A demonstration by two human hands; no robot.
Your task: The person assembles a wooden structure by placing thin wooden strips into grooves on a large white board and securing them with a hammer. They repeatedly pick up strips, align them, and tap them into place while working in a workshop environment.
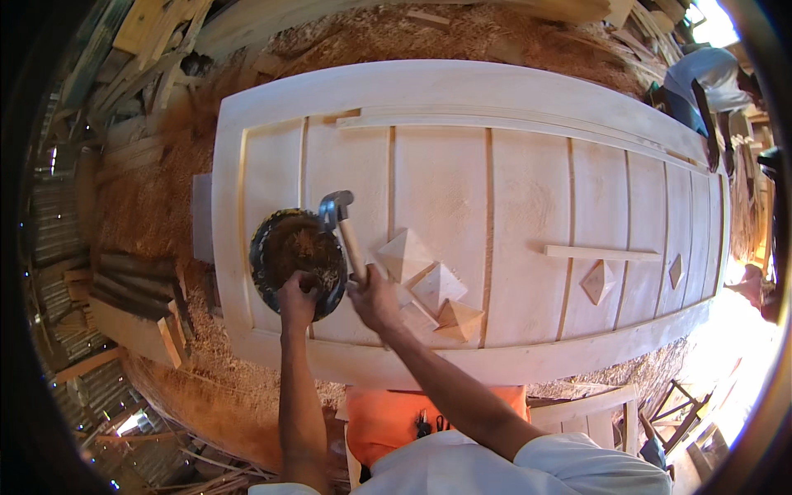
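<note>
Hammer [345, 229] with pale wooden handle and grey metal head sits at centre-left of the frame, gripped by the right hand [373, 295], fingers wrapped round the handle's lower end; the left hand [297, 299] reaches into a round dark dish [295, 260] just beside it, fingertips pinched together; both rest on a pale wooden door [495, 198]; three carved pyramid blocks [433, 285] lie right of the hands; bare panels stretch toward the frame's right edge.

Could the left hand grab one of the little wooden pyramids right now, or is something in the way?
Probably not straight away. The left hand is in the dark round dish, and the right hand gripping the hammer sits between it and the wooden pyramids, so it would have to reach around.
</note>
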